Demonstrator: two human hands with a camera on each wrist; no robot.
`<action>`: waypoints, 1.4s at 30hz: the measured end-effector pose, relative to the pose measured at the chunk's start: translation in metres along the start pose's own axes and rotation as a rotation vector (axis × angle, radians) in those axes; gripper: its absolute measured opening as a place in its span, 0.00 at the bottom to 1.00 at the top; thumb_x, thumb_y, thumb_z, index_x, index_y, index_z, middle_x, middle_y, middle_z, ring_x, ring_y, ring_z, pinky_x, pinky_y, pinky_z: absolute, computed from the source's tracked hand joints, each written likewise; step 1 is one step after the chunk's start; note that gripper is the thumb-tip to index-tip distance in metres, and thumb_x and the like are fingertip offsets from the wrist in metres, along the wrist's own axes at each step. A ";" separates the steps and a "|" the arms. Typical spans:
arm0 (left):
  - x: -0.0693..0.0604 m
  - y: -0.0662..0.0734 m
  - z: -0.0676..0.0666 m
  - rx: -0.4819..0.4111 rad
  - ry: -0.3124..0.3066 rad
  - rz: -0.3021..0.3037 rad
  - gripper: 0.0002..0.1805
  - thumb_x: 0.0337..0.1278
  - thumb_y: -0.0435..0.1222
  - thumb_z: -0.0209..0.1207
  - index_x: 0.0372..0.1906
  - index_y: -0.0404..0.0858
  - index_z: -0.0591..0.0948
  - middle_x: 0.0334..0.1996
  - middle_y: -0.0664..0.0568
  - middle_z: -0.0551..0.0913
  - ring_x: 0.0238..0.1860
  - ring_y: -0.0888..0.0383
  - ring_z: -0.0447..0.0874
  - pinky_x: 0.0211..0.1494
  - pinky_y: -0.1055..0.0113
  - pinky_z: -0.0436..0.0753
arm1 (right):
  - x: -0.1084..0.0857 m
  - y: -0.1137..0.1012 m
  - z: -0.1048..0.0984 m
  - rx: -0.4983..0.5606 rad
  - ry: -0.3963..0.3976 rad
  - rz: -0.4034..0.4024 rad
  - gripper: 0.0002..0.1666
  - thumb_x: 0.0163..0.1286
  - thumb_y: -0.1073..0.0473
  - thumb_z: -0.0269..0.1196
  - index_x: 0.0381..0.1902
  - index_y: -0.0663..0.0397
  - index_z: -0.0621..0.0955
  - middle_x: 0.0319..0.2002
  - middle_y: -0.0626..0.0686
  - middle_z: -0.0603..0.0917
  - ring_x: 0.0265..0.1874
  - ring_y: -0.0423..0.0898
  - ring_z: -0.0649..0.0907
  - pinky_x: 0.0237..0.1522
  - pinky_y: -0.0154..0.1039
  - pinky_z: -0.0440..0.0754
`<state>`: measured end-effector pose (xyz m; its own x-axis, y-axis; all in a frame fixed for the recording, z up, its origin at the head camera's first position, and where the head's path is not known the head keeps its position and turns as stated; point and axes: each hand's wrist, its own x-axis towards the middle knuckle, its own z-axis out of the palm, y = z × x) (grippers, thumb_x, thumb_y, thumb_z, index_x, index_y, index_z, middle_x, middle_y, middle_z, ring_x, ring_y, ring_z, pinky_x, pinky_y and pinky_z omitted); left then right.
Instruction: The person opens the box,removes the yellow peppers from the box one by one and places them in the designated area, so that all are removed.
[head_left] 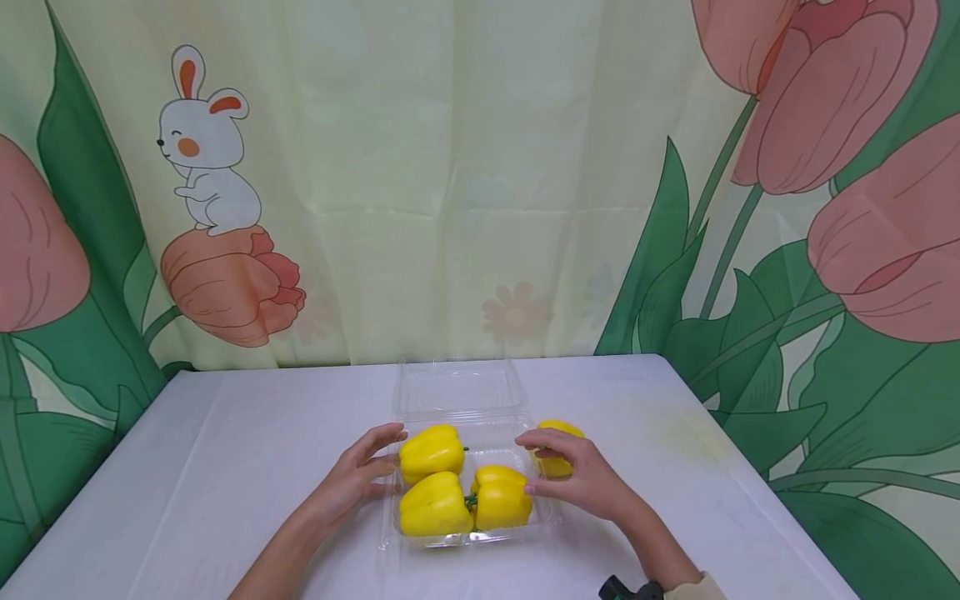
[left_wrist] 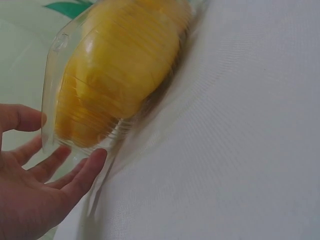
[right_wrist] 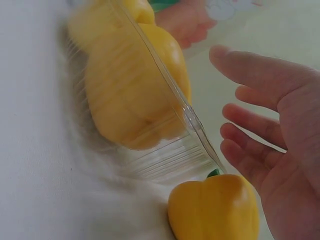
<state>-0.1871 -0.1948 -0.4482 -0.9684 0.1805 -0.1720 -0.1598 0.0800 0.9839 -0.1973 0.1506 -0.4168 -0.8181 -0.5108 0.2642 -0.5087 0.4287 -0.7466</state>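
Three yellow bell peppers lie in a clear plastic clamshell box (head_left: pixel 450 542), whose lid (head_left: pixel 461 390) is folded back: one pepper (head_left: pixel 432 452) at the back left, one (head_left: pixel 437 505) at the front left, one (head_left: pixel 501 497) at the front right. My left hand (head_left: pixel 356 471) is at the box's left side, its spread fingers (left_wrist: pixel 90 170) against the clear wall. My right hand (head_left: pixel 581 471) hovers beside the right rim with loosely bent fingers, holding nothing. Partly hidden behind it, a fourth bell pepper (right_wrist: pixel 215 207) lies on the table outside the box.
A white cloth covers the table (head_left: pixel 247 467). Behind it hangs a curtain (head_left: pixel 375 183) printed with tulips and a rabbit. A dark device (head_left: pixel 628 588) sits by the right sleeve at the bottom edge.
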 end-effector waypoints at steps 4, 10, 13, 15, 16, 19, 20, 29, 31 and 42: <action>-0.001 0.000 0.000 0.002 0.002 0.002 0.31 0.61 0.32 0.53 0.70 0.46 0.64 0.71 0.46 0.64 0.62 0.47 0.72 0.55 0.54 0.83 | 0.000 0.000 0.001 0.001 -0.008 0.000 0.30 0.55 0.50 0.73 0.57 0.39 0.79 0.55 0.46 0.82 0.54 0.53 0.80 0.54 0.42 0.82; -0.001 0.001 0.001 0.002 0.001 0.001 0.31 0.62 0.32 0.52 0.70 0.46 0.64 0.71 0.47 0.63 0.63 0.46 0.71 0.53 0.53 0.84 | 0.000 0.000 0.002 0.004 -0.022 -0.004 0.30 0.55 0.50 0.72 0.57 0.39 0.79 0.55 0.52 0.82 0.52 0.54 0.80 0.53 0.39 0.83; -0.002 0.001 0.001 0.002 0.001 0.000 0.30 0.62 0.32 0.52 0.70 0.46 0.64 0.71 0.46 0.63 0.63 0.45 0.70 0.53 0.53 0.84 | 0.000 -0.001 0.003 0.002 -0.026 -0.007 0.30 0.55 0.50 0.73 0.56 0.40 0.79 0.55 0.53 0.82 0.52 0.53 0.81 0.53 0.38 0.83; -0.002 0.002 0.001 0.004 0.002 -0.003 0.31 0.62 0.32 0.52 0.70 0.46 0.64 0.71 0.47 0.63 0.63 0.45 0.70 0.53 0.53 0.84 | 0.000 -0.001 0.003 -0.004 -0.030 -0.005 0.30 0.55 0.50 0.73 0.56 0.40 0.79 0.55 0.52 0.82 0.52 0.52 0.81 0.53 0.39 0.83; -0.002 0.002 0.001 0.005 0.003 -0.004 0.31 0.62 0.32 0.52 0.70 0.46 0.64 0.71 0.47 0.63 0.63 0.45 0.70 0.53 0.53 0.84 | 0.000 -0.001 0.004 -0.007 -0.034 -0.002 0.30 0.55 0.49 0.73 0.56 0.40 0.79 0.55 0.52 0.82 0.52 0.52 0.81 0.53 0.39 0.83; -0.001 0.002 0.002 0.007 0.007 -0.008 0.31 0.62 0.32 0.52 0.70 0.46 0.64 0.71 0.47 0.64 0.63 0.45 0.71 0.53 0.53 0.84 | 0.001 -0.002 0.004 -0.024 -0.054 0.010 0.30 0.55 0.47 0.72 0.57 0.40 0.79 0.55 0.51 0.82 0.52 0.52 0.81 0.54 0.40 0.82; -0.001 0.002 0.002 0.007 0.008 -0.010 0.31 0.62 0.32 0.52 0.70 0.46 0.64 0.71 0.47 0.64 0.63 0.45 0.71 0.53 0.53 0.84 | 0.001 -0.002 0.004 -0.029 -0.061 0.014 0.30 0.55 0.47 0.72 0.57 0.40 0.79 0.55 0.51 0.82 0.52 0.52 0.81 0.55 0.41 0.82; 0.000 0.000 0.001 0.010 0.005 -0.011 0.30 0.62 0.33 0.52 0.70 0.46 0.65 0.71 0.47 0.64 0.63 0.45 0.70 0.51 0.53 0.85 | 0.001 -0.004 0.007 -0.092 -0.097 0.053 0.32 0.54 0.43 0.72 0.57 0.38 0.78 0.56 0.47 0.83 0.54 0.46 0.80 0.58 0.42 0.80; 0.000 0.000 0.001 0.003 0.002 -0.009 0.30 0.62 0.32 0.52 0.70 0.46 0.65 0.71 0.46 0.64 0.64 0.44 0.69 0.50 0.53 0.85 | 0.002 -0.004 0.007 -0.097 -0.102 0.063 0.32 0.54 0.42 0.72 0.58 0.39 0.78 0.56 0.45 0.82 0.55 0.45 0.79 0.58 0.44 0.80; -0.002 0.001 0.000 -0.005 -0.007 0.007 0.30 0.63 0.33 0.52 0.70 0.45 0.63 0.72 0.45 0.62 0.66 0.42 0.66 0.49 0.52 0.85 | 0.001 -0.005 0.012 -0.118 -0.131 0.121 0.35 0.53 0.40 0.72 0.58 0.40 0.78 0.57 0.40 0.80 0.60 0.48 0.77 0.62 0.60 0.73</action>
<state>-0.1855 -0.1948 -0.4466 -0.9681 0.1880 -0.1657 -0.1542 0.0739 0.9853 -0.1925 0.1393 -0.4203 -0.8371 -0.5396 0.0900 -0.4433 0.5728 -0.6895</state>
